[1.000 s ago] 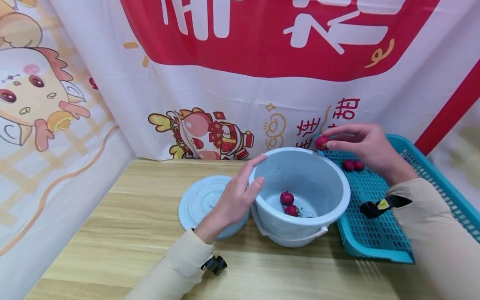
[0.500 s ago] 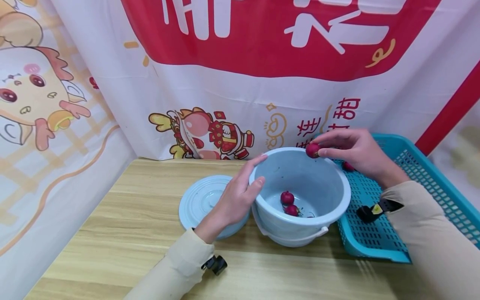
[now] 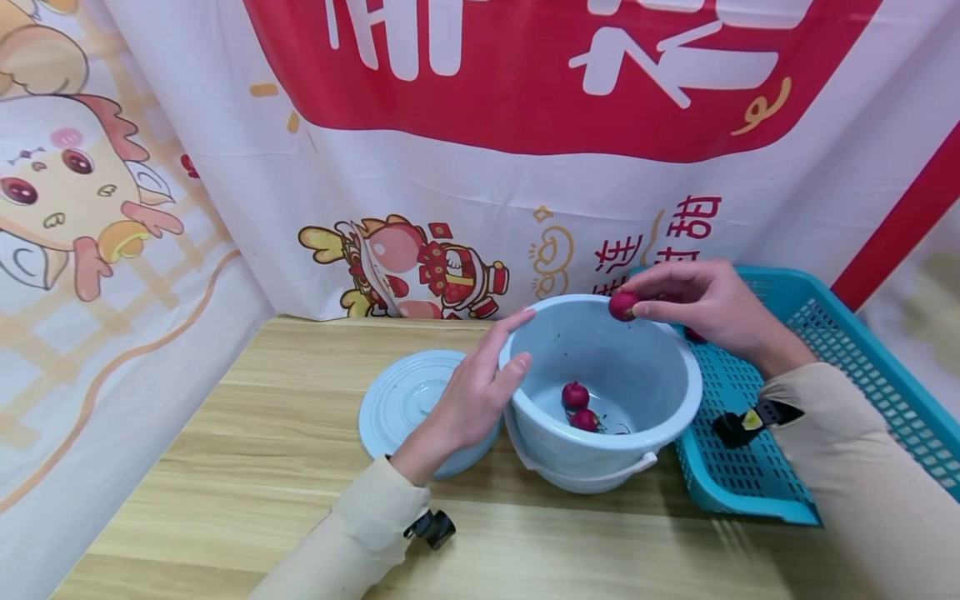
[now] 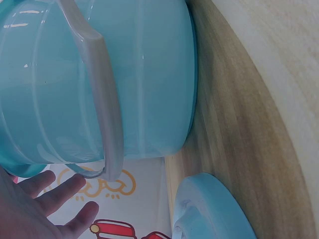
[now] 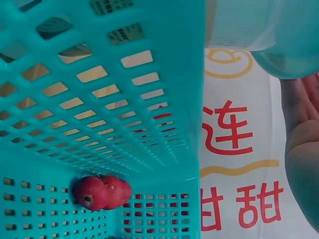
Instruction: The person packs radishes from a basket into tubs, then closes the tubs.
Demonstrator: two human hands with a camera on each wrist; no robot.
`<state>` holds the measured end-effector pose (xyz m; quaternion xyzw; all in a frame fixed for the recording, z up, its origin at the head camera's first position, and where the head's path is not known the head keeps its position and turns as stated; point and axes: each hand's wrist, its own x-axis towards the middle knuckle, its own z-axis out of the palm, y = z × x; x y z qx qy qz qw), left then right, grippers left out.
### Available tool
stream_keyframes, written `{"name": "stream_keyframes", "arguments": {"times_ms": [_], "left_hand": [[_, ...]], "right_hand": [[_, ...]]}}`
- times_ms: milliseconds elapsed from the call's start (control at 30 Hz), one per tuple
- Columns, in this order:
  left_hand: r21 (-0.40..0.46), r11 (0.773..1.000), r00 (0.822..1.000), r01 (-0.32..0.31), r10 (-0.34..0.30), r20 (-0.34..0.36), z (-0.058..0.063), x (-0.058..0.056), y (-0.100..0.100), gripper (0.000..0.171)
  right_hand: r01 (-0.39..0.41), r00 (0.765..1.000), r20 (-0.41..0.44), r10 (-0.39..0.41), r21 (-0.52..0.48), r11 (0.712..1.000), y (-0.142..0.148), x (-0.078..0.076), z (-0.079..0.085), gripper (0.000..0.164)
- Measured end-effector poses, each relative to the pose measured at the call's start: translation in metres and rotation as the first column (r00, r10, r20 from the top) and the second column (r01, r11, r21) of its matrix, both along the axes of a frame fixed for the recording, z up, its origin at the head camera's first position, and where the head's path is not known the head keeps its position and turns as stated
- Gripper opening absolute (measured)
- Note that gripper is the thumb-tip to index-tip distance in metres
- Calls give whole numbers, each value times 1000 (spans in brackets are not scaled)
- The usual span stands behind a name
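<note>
My right hand (image 3: 693,304) pinches a small red radish (image 3: 622,306) between thumb and fingertips, over the far right rim of a light blue bucket (image 3: 536,421). Two radishes lie on the bucket's floor, one a red radish (image 3: 575,395) behind the other (image 3: 585,420). At the bucket's left rim rests my left hand (image 3: 472,392), thumb on the edge. In the left wrist view that hand's fingers (image 4: 62,194) are straight and spread beside the bucket. The right wrist view shows part of the right hand (image 5: 304,134) below the bucket's rim; the held radish is hidden there.
A teal perforated basket (image 3: 712,492) stands right of the bucket, with radishes (image 5: 99,192) in its corner. The bucket's light blue lid (image 3: 397,408) lies left on the wooden table (image 3: 225,467). A printed cloth (image 3: 525,192) hangs close behind.
My right hand has carried the radish leftward and slightly down, from beside the bucket's rim to over it. The left hand and bucket have stayed put.
</note>
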<state>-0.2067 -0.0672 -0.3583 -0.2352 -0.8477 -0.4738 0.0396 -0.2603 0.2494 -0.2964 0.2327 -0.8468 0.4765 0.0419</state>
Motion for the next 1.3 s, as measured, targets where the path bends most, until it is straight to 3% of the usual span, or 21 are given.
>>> {"name": "stream_keyframes", "arguments": {"times_ms": [267, 600, 1300], "left_hand": [[0, 1000, 1000, 1, -1, 2, 1, 0, 0, 59], [0, 1000, 1000, 2, -2, 1, 0, 0, 0, 59], [4, 1000, 1000, 3, -3, -3, 0, 0, 0, 60]], "right_hand": [[-12, 1000, 6, 12, 13, 1000, 0, -1, 0, 41], [-110, 993, -31, 110, 4, 994, 2, -5, -2, 33], [-83, 996, -20, 83, -1, 997, 3, -6, -4, 32]]}}
